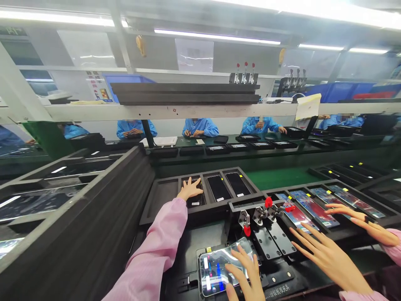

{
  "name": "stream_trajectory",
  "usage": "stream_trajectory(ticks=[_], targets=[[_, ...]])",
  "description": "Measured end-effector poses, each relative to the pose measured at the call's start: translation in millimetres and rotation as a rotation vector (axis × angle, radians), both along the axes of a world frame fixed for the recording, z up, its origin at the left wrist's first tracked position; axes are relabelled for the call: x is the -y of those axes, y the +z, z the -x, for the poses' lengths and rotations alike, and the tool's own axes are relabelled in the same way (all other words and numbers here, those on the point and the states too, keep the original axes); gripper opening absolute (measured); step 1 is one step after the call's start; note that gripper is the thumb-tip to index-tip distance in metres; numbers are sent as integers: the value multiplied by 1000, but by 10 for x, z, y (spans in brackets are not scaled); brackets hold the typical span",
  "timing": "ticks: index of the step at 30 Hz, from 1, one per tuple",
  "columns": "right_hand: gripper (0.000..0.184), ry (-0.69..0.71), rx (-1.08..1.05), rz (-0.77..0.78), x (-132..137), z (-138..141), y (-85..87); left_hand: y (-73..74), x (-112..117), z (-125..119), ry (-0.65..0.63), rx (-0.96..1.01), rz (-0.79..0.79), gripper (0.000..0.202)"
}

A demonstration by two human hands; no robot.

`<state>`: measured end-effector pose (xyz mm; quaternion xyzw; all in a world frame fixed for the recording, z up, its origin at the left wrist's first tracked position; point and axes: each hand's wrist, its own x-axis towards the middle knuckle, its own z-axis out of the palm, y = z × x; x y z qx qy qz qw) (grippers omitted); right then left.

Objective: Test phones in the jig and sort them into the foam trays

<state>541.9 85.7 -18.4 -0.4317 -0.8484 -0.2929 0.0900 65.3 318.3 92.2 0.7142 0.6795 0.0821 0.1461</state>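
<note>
Head view: my left hand (189, 189) is stretched out ahead in its pink sleeve, fingers spread and laid flat on a dark phone (197, 199) in the black tray (160, 195), gripping nothing. That phone lies flat with its long axis running away from me, screen black and glossy, a small white label at its near end. It sits in the second slot from the left, with two more dark phones (218, 188) lined up the same way just to its right. My right hand (242, 274) is low and close to me, fingers fanned loosely, fingertips resting on a lit phone (214, 263) seated in the black fixture (272, 246). This one lies crosswise, long axis running left to right, its screen bright with coloured bars and heavy glare. Red-handled clamps (266, 209) stand just beyond it. To the right, a co-worker's two hands (328, 255) hover, fingers extended, beside a tray of lit phones (313, 207)
</note>
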Motion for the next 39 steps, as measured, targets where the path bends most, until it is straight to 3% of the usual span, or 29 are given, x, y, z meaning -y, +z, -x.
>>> stream_trajectory(ticks=[9, 17, 23, 28, 33, 39], targets=[[51, -80, -167, -6, 163, 237, 50, 89, 22, -62, 119, -14, 17, 34], [45, -54, -159, 23, 115, 259, 127, -34, 35, -147, 141, -56, -61, 36], [44, -75, -184, 51, 125, 261, 85, -85, 47, -162, 112, -37, -93, 37], [57, -91, -145, 64, 74, 264, 149, 82, 15, 58, -28, 36, -109, 40], [70, -167, -105, -60, -54, 264, 184, 276, 16, 433, -201, 168, -142, 55], [65, -154, -237, -131, -78, 385, 150, 130, 77, 728, -268, 310, -152, 75]])
